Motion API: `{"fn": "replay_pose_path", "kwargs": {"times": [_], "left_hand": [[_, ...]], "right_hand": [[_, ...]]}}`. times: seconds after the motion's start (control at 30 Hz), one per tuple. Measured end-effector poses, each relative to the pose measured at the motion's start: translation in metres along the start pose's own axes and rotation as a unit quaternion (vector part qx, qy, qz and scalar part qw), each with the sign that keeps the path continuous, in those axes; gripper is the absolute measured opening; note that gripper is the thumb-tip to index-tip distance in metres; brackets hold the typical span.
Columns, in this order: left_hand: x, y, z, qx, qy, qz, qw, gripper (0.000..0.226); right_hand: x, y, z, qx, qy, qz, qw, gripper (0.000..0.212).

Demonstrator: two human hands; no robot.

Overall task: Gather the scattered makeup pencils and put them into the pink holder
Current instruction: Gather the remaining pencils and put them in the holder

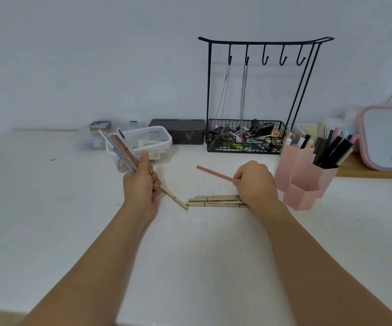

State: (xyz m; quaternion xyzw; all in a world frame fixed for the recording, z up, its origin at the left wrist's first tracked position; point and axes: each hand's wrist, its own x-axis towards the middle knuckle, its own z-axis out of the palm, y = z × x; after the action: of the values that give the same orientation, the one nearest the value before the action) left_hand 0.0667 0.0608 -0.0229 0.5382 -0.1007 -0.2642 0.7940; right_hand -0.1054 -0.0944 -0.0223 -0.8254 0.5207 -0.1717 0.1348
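Observation:
My left hand point(142, 182) grips a bundle of makeup pencils point(123, 149), pink and silver, pointing up and to the left. One beige pencil point(175, 198) sticks out below that fist toward the table. My right hand point(255, 181) pinches a pink pencil point(214, 172) that slants up to the left. Three gold pencils point(214, 200) lie side by side on the white table, their right ends under my right hand. The pink holder point(304, 184) stands just right of my right hand, with several dark pencils in its rear compartments.
A clear plastic box point(150, 142) sits behind my left hand. A dark tin point(178, 131) and a black wire rack point(246, 137) with hooks and chains stand at the back. A pink-framed mirror point(388, 137) leans at the far right.

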Motion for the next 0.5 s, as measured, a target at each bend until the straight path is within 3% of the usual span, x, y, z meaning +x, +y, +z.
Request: {"fn": "replay_pose_path", "kwargs": {"times": [0.1, 0.17, 0.3, 0.43, 0.5], "left_hand": [[-0.002, 0.003, 0.000, -0.020, -0.006, -0.020, 1.000, 0.056], [-0.003, 0.003, 0.001, -0.011, -0.017, -0.024, 1.000, 0.057], [-0.004, 0.000, 0.003, 0.033, -0.070, -0.028, 0.997, 0.048], [-0.008, -0.003, 0.005, 0.047, -0.138, -0.049, 0.988, 0.038], [-0.010, -0.004, 0.006, 0.039, -0.163, -0.054, 0.984, 0.035]], "right_hand": [[-0.001, -0.002, 0.000, 0.060, 0.011, -0.015, 0.998, 0.011], [-0.008, -0.009, -0.005, 0.203, 0.015, -0.031, 0.979, 0.009], [-0.028, -0.038, -0.011, 0.471, -0.126, -0.048, 0.872, 0.011], [-0.044, -0.054, -0.007, 0.604, -0.212, -0.042, 0.767, 0.012], [-0.048, -0.058, -0.006, 0.624, -0.230, -0.029, 0.746, 0.012]]}}
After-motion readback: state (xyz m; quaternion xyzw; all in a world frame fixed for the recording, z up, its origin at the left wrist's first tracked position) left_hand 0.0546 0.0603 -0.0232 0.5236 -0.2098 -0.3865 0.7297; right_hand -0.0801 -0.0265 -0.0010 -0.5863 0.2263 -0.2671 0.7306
